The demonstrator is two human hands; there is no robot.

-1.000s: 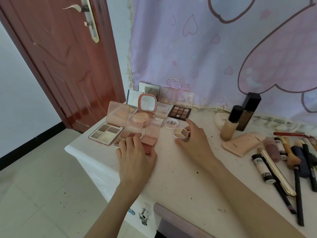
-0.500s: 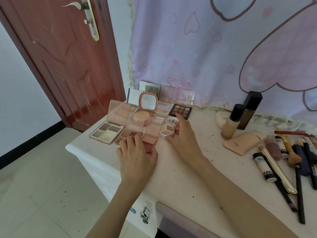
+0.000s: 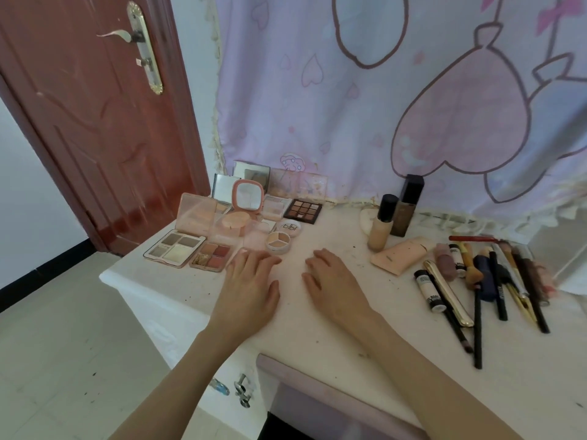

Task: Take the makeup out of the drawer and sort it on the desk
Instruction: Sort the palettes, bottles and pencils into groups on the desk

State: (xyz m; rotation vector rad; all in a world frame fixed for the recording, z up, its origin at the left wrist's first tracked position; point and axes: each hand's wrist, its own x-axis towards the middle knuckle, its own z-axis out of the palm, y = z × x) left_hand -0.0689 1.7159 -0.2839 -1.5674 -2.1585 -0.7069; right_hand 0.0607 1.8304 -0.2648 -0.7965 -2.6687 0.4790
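Makeup (image 3: 279, 242) sorted on desk (image 3: 317, 319)

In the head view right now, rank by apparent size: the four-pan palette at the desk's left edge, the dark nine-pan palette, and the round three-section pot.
1. Four-pan palette, largest, though nearer the camera.
2. Dark nine-pan palette.
3. Round three-section pot, smallest.
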